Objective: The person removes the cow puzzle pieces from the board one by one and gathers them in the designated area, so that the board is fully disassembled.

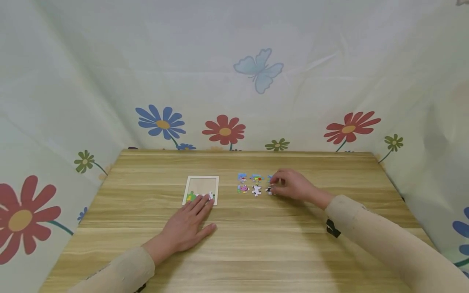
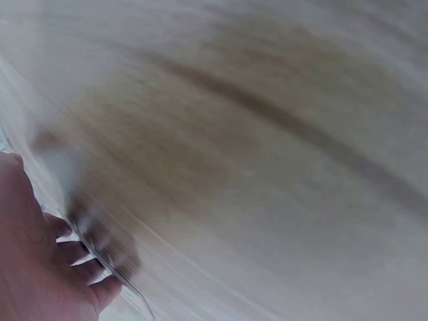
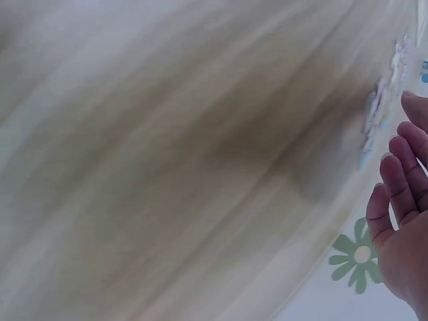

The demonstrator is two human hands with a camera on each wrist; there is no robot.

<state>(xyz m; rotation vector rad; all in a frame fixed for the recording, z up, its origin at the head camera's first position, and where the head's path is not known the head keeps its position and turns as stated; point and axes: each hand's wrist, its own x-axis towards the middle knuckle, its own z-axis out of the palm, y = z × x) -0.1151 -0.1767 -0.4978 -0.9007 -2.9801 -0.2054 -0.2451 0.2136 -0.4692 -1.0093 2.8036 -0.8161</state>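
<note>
A square jigsaw tray [image 1: 185, 189] with a pale frame lies left of centre on the table, with a green and yellow piece [image 1: 191, 197] and white pieces along its near side. My left hand [image 1: 187, 224] rests over the tray's near edge, fingers extended and thumb out to the side; its fingers hide part of the pieces there. To the right, loose jigsaw pieces lie in two rows, among them a black-and-white piece [image 1: 256, 190] and a pink one [image 1: 243, 188]. My right hand [image 1: 293, 185] is over the rightmost pieces, fingers loosely bent, thumb and forefinger apart, partly covering them.
The wooden table [image 1: 242, 248] has its far edge against a hanging cloth [image 1: 198, 73] printed with flowers and a butterfly. More of this cloth hangs along both sides. A dark band [image 1: 332, 228] shows under the right sleeve.
</note>
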